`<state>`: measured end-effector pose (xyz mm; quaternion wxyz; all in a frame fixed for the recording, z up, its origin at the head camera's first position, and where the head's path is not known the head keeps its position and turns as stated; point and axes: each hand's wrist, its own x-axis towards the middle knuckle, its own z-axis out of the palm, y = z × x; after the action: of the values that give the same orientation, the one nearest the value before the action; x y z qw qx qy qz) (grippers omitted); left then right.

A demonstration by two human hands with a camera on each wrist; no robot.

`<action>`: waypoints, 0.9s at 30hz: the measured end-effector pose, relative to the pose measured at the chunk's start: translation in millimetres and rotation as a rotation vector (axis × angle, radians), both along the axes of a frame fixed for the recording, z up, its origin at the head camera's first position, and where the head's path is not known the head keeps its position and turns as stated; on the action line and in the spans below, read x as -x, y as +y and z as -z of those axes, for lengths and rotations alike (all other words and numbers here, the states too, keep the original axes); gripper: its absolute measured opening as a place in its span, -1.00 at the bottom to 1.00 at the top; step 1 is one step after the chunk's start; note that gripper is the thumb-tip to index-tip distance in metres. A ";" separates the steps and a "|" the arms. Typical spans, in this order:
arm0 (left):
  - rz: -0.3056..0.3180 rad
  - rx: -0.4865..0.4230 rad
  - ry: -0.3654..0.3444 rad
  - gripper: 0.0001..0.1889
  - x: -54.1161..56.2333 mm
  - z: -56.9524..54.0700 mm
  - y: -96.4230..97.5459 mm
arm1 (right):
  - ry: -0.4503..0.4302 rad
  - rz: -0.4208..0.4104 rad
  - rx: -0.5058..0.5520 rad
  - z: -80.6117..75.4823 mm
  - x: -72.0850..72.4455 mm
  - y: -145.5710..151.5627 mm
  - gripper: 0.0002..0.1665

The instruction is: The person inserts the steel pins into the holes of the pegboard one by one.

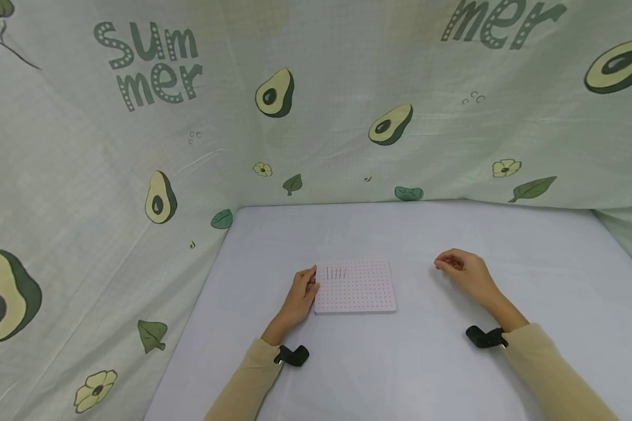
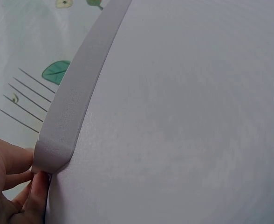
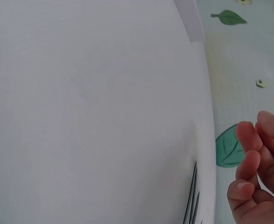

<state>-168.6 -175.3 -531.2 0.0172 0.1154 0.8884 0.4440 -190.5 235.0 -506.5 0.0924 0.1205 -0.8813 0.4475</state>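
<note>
On the table lies a flat pale pink pegboard with rows of small holes. Several thin dark needle-like pins stand in a row at its far left part, and they stick out past its edge in the left wrist view. My left hand holds the board by its left edge, thumb and fingers at the side. To the right of the board, above the table, hovers my right hand, its fingers loosely bent and thumb near the index fingertip. No thing shows between them. Several dark thin pins lie near it in the right wrist view.
A white-covered table carries the board. Behind and to the left hangs a pale green cloth printed with avocados, leaves and lettering. Each wrist wears a black camera mount.
</note>
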 end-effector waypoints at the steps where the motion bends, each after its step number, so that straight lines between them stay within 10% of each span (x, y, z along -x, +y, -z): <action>1: 0.002 -0.003 -0.002 -0.46 -0.3 -0.6 0.2 | 0.008 0.006 -0.007 0.0 -1.2 2.7 -0.83; 27: -0.006 0.002 0.021 -0.48 -1.5 1.7 1.0 | -0.022 0.132 -0.082 17.7 -15.8 30.5 -0.77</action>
<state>-167.1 -174.3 -532.9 0.0066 0.1171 0.8894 0.4418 -174.7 265.6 -524.1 0.1071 0.0612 -0.9059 0.4051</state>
